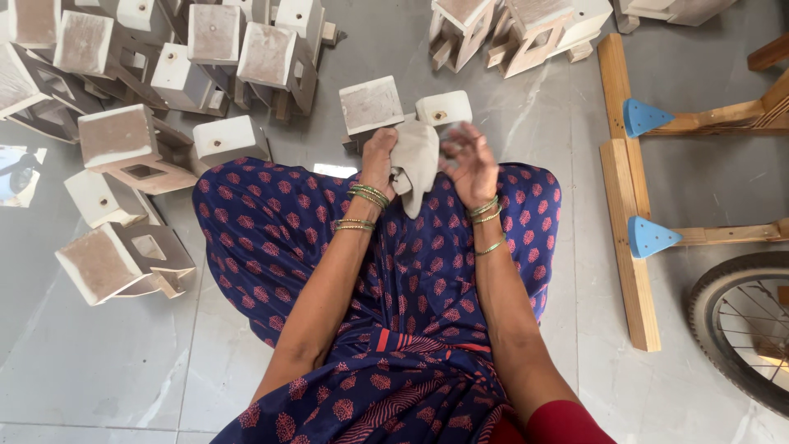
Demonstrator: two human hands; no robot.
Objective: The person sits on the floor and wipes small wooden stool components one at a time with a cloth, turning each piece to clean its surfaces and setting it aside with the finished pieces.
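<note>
I sit on the floor with my legs crossed under blue patterned cloth. My left hand (378, 158) grips a pale, folded cloth (415, 160) held over my lap. My right hand (470, 164) is beside it with fingers spread, touching the cloth's right edge. Green bangles ring both wrists. Just beyond my hands stands a small white-painted wooden piece (374, 105) with a square top, next to a rounded white block (445, 108).
Several similar white wooden pieces (123, 148) lie scattered at left and the far side. A wooden frame (629, 230) with blue triangular corner pieces (653, 237) lies at right. A bicycle wheel (740, 329) sits at the lower right. The floor is grey tile.
</note>
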